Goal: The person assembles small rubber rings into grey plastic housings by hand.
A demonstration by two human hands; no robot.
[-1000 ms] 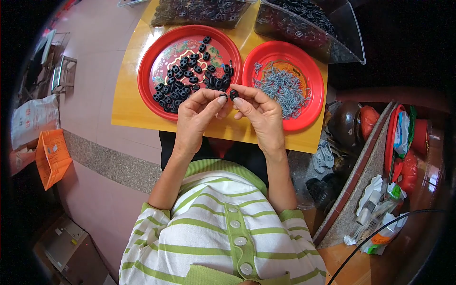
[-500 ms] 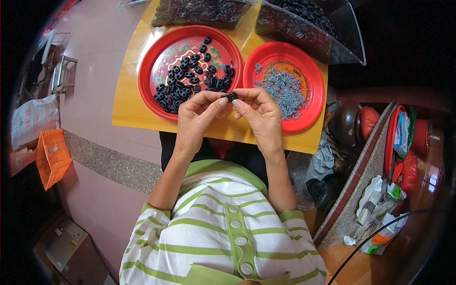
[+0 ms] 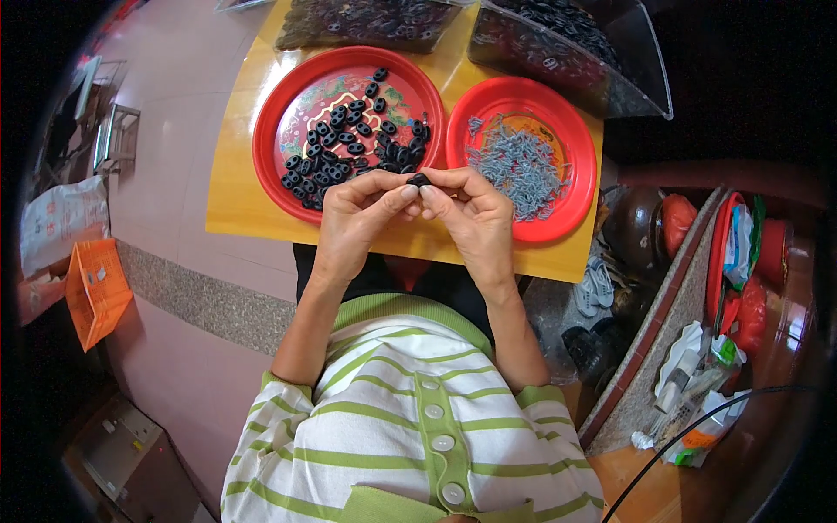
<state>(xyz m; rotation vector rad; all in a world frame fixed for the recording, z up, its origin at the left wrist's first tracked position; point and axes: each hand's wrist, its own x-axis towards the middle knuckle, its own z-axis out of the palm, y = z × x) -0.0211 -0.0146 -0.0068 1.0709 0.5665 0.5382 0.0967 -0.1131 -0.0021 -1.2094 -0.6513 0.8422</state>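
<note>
Here, above the frame's centre, the left hand [image 3: 359, 212] and right hand [image 3: 472, 212] pinched a small black part [image 3: 419, 179] that seemed light, stiff and perhaps slippery, probably best held by its ends.

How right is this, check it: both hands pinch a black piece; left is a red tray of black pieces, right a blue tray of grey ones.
Wrong on one colour: the head view shows that the right tray, with the grey pieces, is red, not blue. The rest stands.
</note>
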